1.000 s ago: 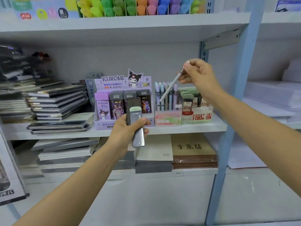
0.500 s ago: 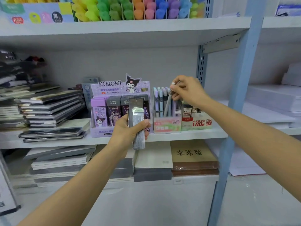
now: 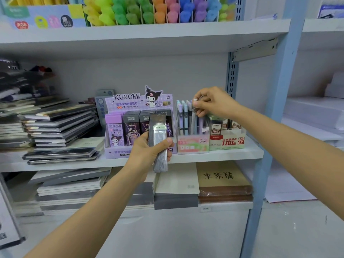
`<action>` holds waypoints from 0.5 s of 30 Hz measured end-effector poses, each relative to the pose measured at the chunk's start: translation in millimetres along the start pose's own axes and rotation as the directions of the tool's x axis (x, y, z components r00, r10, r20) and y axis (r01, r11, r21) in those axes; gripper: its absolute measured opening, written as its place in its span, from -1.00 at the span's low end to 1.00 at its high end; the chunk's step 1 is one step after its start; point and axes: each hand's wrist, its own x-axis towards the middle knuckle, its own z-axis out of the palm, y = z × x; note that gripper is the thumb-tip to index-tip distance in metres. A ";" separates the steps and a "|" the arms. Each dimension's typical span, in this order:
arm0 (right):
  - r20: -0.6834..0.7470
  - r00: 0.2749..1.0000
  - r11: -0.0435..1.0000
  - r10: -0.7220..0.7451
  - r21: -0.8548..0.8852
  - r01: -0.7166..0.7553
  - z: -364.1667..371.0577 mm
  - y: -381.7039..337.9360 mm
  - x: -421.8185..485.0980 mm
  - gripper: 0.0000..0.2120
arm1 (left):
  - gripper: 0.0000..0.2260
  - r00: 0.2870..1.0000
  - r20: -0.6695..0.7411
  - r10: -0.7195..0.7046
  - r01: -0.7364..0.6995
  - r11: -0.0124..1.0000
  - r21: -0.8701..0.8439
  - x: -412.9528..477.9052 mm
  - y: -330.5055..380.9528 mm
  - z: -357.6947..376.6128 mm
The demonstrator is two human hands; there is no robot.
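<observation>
Our left hand has thumb and fingers wrapped round a slim clear lead case, held upright right in front of the Kuromi display box. Our right hand, up at 2 o'clock from the case, pinches the top of a grey pencil that's standing in the pink Fruit Soda box. All of it sits on a white shelf board of a metal rack, with a pale blue upright out at 3 o'clock and another white board overhead at 12. The Kuromi box holds rows of lead cases, one lilac at its left end and dark ones beside it. The Fruit Soda box is packed with pastel blue and lilac pencils standing on end. Just at its 3 o'clock is a red-lettered carton with more lead packs. At 9 o'clock from the Kuromi box there's a stack of flat dark notebooks, and the top board carries holders of bright coloured pens.
</observation>
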 end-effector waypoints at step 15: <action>-0.291 0.953 0.986 -0.083 -0.162 0.036 24.2 -5.8 -2.5 -0.85 | -0.63 1.000 0.007 0.008 -0.008 1.000 0.008 -2.3 -1.4 0.7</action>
